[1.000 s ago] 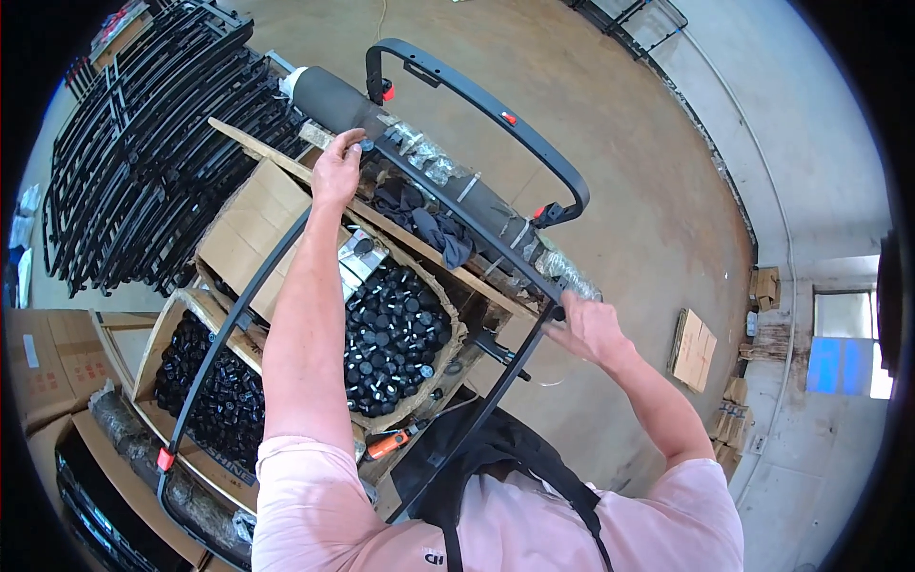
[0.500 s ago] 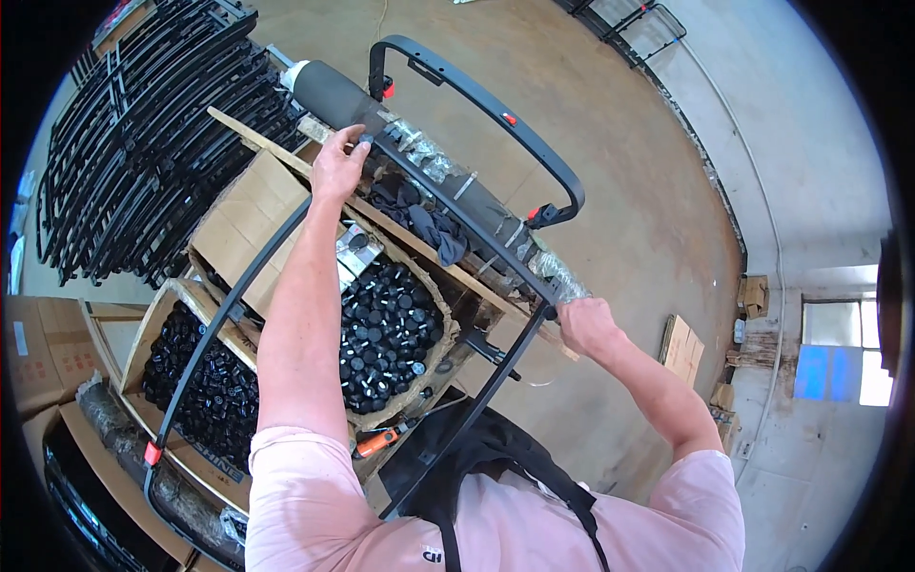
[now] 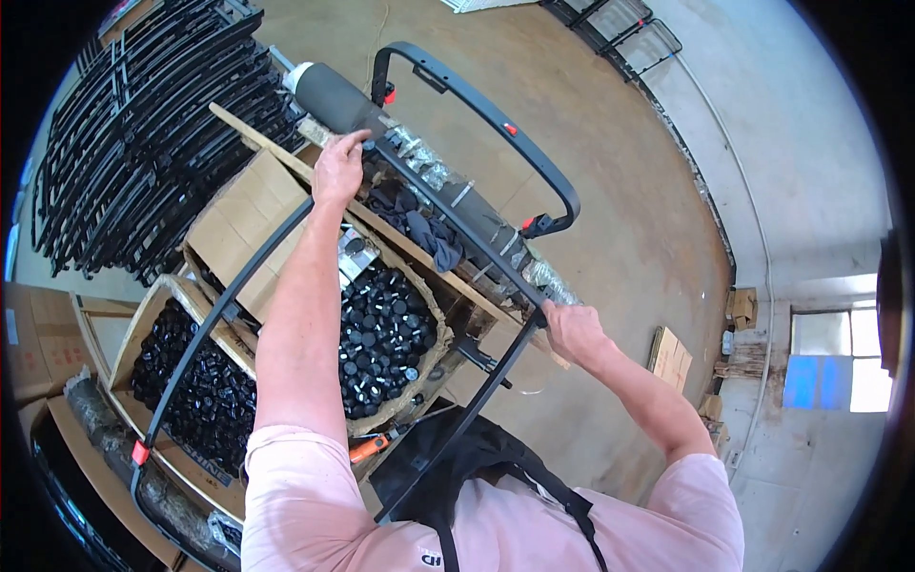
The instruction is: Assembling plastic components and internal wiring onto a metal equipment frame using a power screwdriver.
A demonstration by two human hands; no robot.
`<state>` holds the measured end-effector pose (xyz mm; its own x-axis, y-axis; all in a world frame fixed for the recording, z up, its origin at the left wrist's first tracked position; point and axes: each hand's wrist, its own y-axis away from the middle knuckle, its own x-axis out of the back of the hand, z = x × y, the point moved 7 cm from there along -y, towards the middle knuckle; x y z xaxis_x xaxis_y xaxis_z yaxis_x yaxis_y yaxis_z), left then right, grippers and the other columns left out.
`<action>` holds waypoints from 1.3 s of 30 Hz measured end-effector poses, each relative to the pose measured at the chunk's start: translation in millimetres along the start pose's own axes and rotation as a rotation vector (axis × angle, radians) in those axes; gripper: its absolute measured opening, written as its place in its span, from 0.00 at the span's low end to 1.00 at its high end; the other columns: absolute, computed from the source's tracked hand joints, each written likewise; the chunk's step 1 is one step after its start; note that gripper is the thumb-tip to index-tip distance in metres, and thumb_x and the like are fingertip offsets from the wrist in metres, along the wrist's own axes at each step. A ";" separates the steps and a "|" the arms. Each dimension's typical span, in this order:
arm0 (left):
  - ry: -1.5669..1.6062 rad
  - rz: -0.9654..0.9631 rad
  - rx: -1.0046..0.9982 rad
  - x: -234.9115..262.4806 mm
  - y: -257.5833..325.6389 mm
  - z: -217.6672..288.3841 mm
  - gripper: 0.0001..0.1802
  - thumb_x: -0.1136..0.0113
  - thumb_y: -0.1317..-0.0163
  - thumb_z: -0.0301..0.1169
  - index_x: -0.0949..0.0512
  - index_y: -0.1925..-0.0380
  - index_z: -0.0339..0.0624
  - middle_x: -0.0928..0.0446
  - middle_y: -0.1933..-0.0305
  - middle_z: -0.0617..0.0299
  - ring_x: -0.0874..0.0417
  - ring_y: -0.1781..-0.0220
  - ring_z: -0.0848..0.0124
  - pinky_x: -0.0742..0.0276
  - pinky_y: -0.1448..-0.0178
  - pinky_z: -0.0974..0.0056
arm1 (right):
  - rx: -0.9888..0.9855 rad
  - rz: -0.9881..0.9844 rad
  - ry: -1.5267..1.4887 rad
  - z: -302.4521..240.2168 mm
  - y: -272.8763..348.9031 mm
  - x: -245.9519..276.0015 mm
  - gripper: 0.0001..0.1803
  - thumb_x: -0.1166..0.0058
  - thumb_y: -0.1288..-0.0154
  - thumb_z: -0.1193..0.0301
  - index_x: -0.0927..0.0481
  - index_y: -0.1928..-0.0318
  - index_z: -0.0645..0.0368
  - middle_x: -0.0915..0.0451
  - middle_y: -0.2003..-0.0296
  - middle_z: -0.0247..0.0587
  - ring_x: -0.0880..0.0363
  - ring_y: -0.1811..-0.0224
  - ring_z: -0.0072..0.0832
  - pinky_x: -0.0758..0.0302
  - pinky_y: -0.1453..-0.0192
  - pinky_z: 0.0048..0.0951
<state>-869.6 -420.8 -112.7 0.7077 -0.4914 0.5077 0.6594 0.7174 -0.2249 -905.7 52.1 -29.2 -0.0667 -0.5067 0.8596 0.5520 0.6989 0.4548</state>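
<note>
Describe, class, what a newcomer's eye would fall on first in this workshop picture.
First, the big black tubular frame across the middle, which the left hand and right hand grasp at its two joints. Next, the cardboard boxes of small black caps under the left arm. A heap of black curved tubes fills the upper left.

— How's the light where you're working?

— Bright and even, soft daylight. It comes mostly from the window [image 3: 839, 357] low on my right, which is blown out to white and pale blue. The concrete floor [image 3: 610, 133] shows a mild sheen, no hard glare.

— Shadows?

— Soft ones only. My left forearm [image 3: 295, 315] is lit evenly along its top, and the black caps [image 3: 381, 334] in the box lose detail in the dark.

— And sharpness?

— The centre is crisp. Toward the rim, straight edges bow, the wall [image 3: 810, 143] curves, and everything ends in a black circular border.
</note>
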 end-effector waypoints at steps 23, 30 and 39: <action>-0.257 -0.056 0.062 30.4 -15.6 23.1 0.46 0.25 0.41 0.55 0.30 0.26 0.54 0.13 0.42 0.50 0.13 0.40 0.50 0.19 0.35 0.49 | -0.116 0.110 -0.162 5.3 0.8 -19.3 0.24 0.48 0.23 0.55 0.21 0.63 0.68 0.14 0.75 0.57 0.12 0.72 0.54 0.15 0.66 0.50; -0.305 0.388 0.059 104.9 -16.8 4.5 0.36 0.24 0.41 0.52 0.21 0.40 0.39 0.16 0.45 0.48 0.16 0.40 0.50 0.21 0.37 0.49 | -0.135 0.019 -0.171 -2.8 -3.9 -20.8 0.24 0.48 0.23 0.55 0.20 0.61 0.68 0.13 0.73 0.55 0.10 0.70 0.50 0.14 0.63 0.47; -0.476 0.398 0.403 137.0 -7.5 -15.8 0.33 0.28 0.36 0.47 0.23 0.39 0.36 0.16 0.45 0.45 0.14 0.42 0.50 0.19 0.38 0.49 | -0.154 0.059 -0.209 8.6 4.9 -27.1 0.22 0.46 0.24 0.56 0.21 0.62 0.66 0.13 0.73 0.57 0.10 0.70 0.51 0.14 0.64 0.48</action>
<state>-773.6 -501.4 -54.6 0.6264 0.0454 0.7782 0.1670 0.9673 -0.1908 -908.3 73.6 -48.3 -0.1915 -0.3410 0.9204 0.6791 0.6310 0.3750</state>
